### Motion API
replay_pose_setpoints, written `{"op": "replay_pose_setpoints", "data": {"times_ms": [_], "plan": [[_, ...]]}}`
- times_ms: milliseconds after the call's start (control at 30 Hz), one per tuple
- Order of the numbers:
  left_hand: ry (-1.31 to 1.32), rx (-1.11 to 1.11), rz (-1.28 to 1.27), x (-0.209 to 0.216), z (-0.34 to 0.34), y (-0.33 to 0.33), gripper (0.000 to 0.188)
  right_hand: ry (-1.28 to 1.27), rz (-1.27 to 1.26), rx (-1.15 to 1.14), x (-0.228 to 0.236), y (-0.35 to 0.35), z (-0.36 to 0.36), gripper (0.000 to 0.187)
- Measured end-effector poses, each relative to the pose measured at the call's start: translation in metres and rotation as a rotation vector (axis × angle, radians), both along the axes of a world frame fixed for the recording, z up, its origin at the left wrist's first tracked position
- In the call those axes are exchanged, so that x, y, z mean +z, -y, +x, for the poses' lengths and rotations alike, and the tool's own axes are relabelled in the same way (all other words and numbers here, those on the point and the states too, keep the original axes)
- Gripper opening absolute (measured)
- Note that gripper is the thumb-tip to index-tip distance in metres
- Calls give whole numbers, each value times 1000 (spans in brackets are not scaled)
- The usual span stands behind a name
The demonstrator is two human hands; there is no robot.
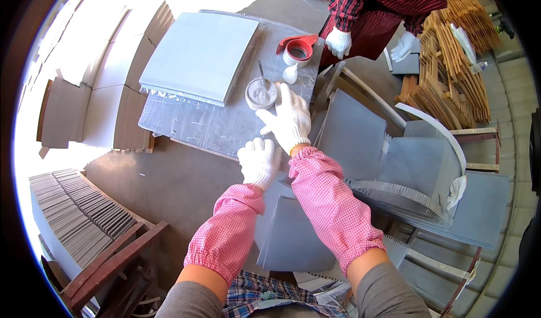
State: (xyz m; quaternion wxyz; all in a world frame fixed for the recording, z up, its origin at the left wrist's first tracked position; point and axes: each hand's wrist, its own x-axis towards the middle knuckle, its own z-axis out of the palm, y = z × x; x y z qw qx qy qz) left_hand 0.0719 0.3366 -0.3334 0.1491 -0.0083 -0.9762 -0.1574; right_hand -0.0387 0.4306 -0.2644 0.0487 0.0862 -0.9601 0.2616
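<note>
Here, right hand (290, 121) open beside grey paste bowl (261, 94), left hand (259, 161) open, empty grip

A crumpled clear plastic wrapping sheet (186, 118) lies spread over the far table, under a stack of pale grey square tiles. At the far left, flattened brown and white cardboard boxes (121, 81) lie side by side. No labels, signs or screens show anywhere.
</note>
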Motion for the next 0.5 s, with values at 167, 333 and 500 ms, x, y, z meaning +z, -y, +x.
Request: {"op": "replay_pose_setpoints", "data": {"times_ms": [167,333,500], "plan": [[251,-207,-14,14,2,25,30,-92,13,-116,7,49,-11,84],[161,-380,18,-13,-3,51,20,-259,-122,-297,41,31,2,62],[38,-503,81,-7,-16,55,22,-396,98,-545,73,-104,53,35]]}}
